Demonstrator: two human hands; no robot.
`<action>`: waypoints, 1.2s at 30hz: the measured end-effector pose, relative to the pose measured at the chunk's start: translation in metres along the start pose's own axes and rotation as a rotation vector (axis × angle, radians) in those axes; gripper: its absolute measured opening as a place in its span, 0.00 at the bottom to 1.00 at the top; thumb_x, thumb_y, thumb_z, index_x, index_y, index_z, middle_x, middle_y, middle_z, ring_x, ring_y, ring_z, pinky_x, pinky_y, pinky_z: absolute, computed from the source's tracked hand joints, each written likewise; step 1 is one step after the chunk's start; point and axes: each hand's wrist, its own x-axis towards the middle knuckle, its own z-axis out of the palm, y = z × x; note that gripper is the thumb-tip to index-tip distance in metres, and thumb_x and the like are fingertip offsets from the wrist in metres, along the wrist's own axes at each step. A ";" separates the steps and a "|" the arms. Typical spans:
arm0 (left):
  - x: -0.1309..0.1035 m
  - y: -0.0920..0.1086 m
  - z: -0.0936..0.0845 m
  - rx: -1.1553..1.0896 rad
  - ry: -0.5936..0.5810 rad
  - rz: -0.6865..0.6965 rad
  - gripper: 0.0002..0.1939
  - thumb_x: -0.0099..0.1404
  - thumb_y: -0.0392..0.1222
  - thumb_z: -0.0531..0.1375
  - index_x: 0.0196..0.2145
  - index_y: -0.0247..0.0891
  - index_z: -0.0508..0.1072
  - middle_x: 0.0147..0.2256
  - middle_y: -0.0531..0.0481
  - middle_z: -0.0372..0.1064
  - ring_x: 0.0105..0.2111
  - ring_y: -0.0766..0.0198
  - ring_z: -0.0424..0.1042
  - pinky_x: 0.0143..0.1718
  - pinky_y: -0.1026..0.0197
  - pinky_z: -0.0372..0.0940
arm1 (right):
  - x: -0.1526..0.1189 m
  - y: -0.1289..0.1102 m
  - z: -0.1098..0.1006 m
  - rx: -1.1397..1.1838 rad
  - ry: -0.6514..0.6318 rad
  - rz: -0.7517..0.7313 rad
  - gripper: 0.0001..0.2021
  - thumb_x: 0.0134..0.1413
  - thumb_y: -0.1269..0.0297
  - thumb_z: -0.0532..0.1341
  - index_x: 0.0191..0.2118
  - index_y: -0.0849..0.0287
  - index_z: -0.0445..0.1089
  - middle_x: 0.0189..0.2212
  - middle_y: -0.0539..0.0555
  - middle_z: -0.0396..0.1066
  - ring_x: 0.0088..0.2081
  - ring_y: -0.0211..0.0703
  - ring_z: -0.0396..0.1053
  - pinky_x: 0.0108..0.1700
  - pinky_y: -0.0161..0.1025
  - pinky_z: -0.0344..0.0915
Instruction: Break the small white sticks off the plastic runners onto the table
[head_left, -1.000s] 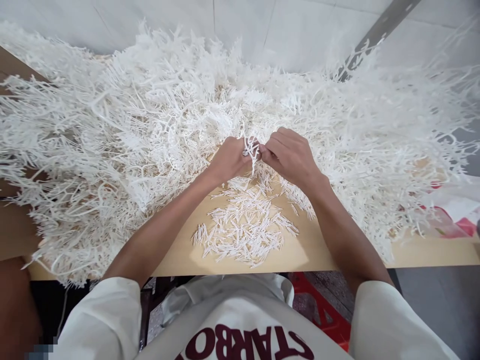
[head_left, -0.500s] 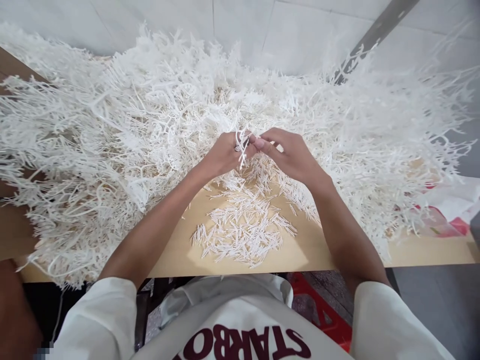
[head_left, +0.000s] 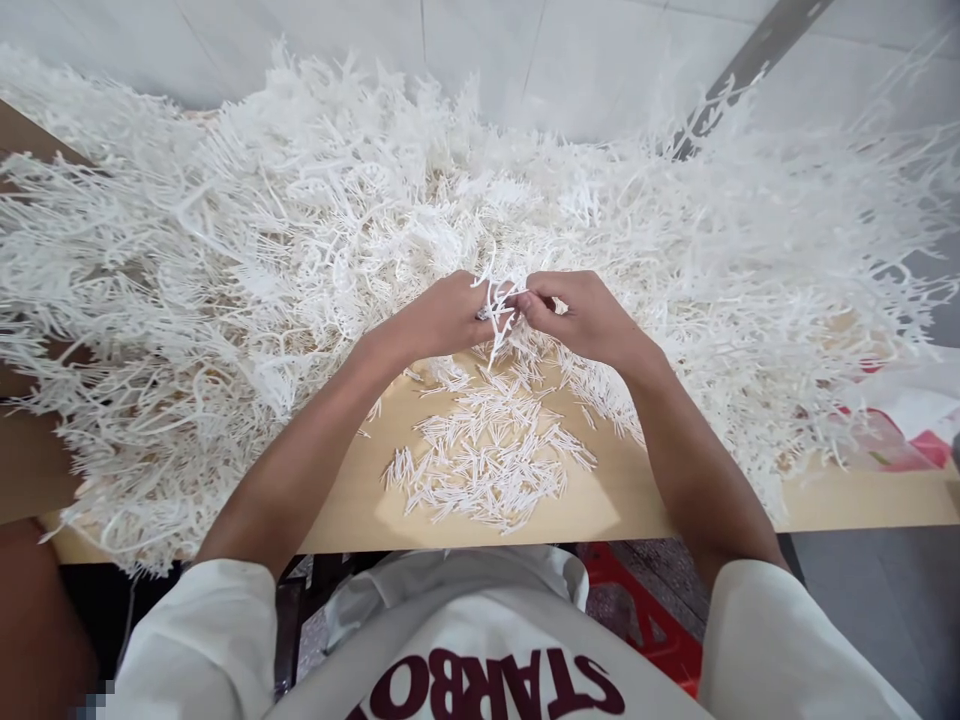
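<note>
Between my two hands is a thin white branched plastic sprig (head_left: pixel 498 312), its twigs sticking up and down past the fingers. My left hand (head_left: pixel 454 315) is closed around it, with the fingertips partly hidden behind the twigs. My right hand (head_left: pixel 570 312) pinches with thumb and forefinger at the sprig's right side; what exactly sits in that pinch is too small to make out. Below the hands, short white stick pieces (head_left: pixel 491 455) lie scattered in a loose pile on the tan tabletop (head_left: pixel 352 515).
A large tangled heap of white branched sprigs (head_left: pixel 217 260) spreads along the table behind and on both sides of my arms. Plastic bags with pink parts (head_left: pixel 885 435) lie at the right. A red plastic stool (head_left: pixel 652 630) is under the table, and a tiled wall (head_left: pixel 480 60) stands behind.
Both hands have shifted slightly down and toward the right with the sprig. My right thumb and forefinger have drawn into a tighter pinch beside it.
</note>
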 end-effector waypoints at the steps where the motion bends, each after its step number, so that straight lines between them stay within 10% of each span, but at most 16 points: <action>1: 0.000 -0.003 0.001 0.046 -0.003 -0.010 0.08 0.65 0.42 0.52 0.35 0.37 0.69 0.25 0.53 0.62 0.26 0.70 0.55 0.31 0.64 0.52 | 0.000 -0.002 0.001 0.008 0.008 0.008 0.15 0.59 0.65 0.52 0.21 0.58 0.53 0.19 0.45 0.53 0.22 0.29 0.49 0.27 0.34 0.48; 5: 0.000 -0.030 0.008 0.166 -0.019 -0.219 0.10 0.63 0.38 0.52 0.35 0.34 0.72 0.27 0.48 0.65 0.27 0.66 0.59 0.32 0.61 0.54 | -0.006 -0.019 0.006 0.100 0.007 -0.110 0.16 0.54 0.69 0.54 0.19 0.58 0.50 0.16 0.44 0.51 0.21 0.28 0.48 0.25 0.33 0.47; 9: -0.004 -0.053 0.009 -0.112 0.219 -0.326 0.12 0.63 0.39 0.51 0.37 0.34 0.73 0.32 0.48 0.70 0.32 0.66 0.65 0.39 0.61 0.60 | -0.008 -0.029 0.005 0.055 0.097 -0.189 0.16 0.58 0.65 0.54 0.20 0.58 0.56 0.19 0.46 0.58 0.24 0.30 0.55 0.29 0.34 0.52; 13: -0.003 -0.043 0.006 -0.325 0.185 -0.296 0.12 0.64 0.43 0.53 0.35 0.35 0.74 0.31 0.51 0.71 0.31 0.69 0.65 0.38 0.63 0.61 | -0.001 -0.005 0.006 -0.026 0.313 0.041 0.13 0.62 0.52 0.53 0.37 0.54 0.70 0.36 0.52 0.71 0.36 0.39 0.67 0.39 0.39 0.62; 16: -0.001 -0.032 0.007 -0.385 0.186 -0.252 0.14 0.65 0.47 0.53 0.34 0.36 0.73 0.31 0.52 0.70 0.31 0.70 0.65 0.37 0.64 0.61 | 0.003 0.011 0.010 -0.019 0.191 0.078 0.18 0.61 0.47 0.53 0.46 0.52 0.70 0.44 0.54 0.71 0.44 0.43 0.68 0.44 0.42 0.63; 21: -0.001 -0.027 0.010 -0.370 0.085 -0.190 0.15 0.65 0.50 0.54 0.32 0.36 0.73 0.26 0.54 0.66 0.28 0.71 0.61 0.32 0.65 0.57 | 0.003 0.010 0.011 -0.067 -0.041 0.045 0.14 0.65 0.56 0.49 0.40 0.54 0.70 0.38 0.52 0.73 0.40 0.41 0.68 0.44 0.41 0.60; 36: 0.006 -0.029 0.033 -0.016 0.065 -0.201 0.08 0.61 0.42 0.55 0.30 0.36 0.70 0.25 0.51 0.62 0.24 0.68 0.53 0.31 0.63 0.51 | -0.003 0.002 0.009 -0.067 -0.082 0.034 0.07 0.46 0.70 0.56 0.21 0.58 0.58 0.17 0.44 0.58 0.20 0.29 0.51 0.27 0.34 0.49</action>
